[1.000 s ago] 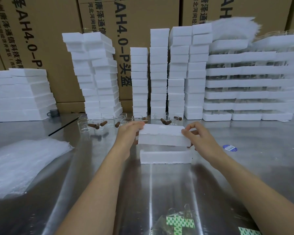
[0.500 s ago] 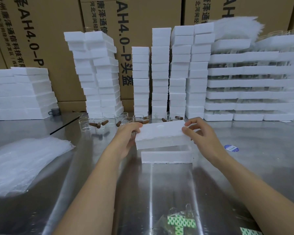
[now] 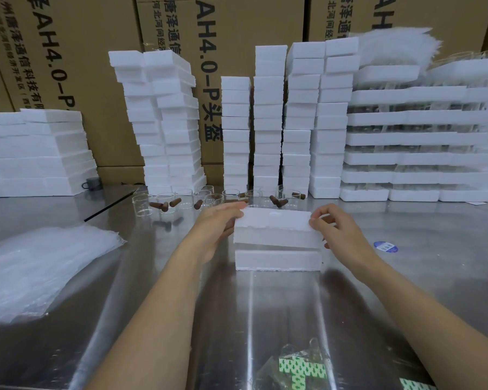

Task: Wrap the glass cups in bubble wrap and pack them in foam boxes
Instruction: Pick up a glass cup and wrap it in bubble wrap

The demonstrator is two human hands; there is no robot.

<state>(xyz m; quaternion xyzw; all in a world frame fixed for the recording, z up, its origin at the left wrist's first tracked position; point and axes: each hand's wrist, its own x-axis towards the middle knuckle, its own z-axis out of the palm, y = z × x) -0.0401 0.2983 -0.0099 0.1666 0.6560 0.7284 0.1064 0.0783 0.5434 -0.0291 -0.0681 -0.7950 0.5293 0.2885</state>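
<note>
Near the middle of the steel tabletop [image 3: 423,282], both hands hold a white foam lid [image 3: 276,228] by its short ends. The left hand [image 3: 219,225] has its fingers curled round the left end, thumb on the near face. The right hand [image 3: 343,235] pinches the right end between thumb and bent fingers. The lid sits slightly tilted just above a matching foam box [image 3: 278,260], which rests flat on the tabletop, and a thin dark gap shows between the two along the front. What lies inside the box cannot be seen. Behind the hands, toward the far edge, a loose row of clear glass cups [image 3: 166,199] stands among small brown stoppers [image 3: 174,202] lying on their sides. A pile of bubble wrap [image 3: 40,266] spreads along the left edge. Columns of stacked foam boxes [image 3: 268,116] line the far edge (the one on the left leans a little), with wider foam trays [image 3: 412,136] stacked toward the far right corner and cardboard cartons [image 3: 96,66] behind them all. A blue sticker [image 3: 385,246] lies flat to the right of the right hand, and a clear bag with green-and-white print [image 3: 302,370] sits at the near edge.
</note>
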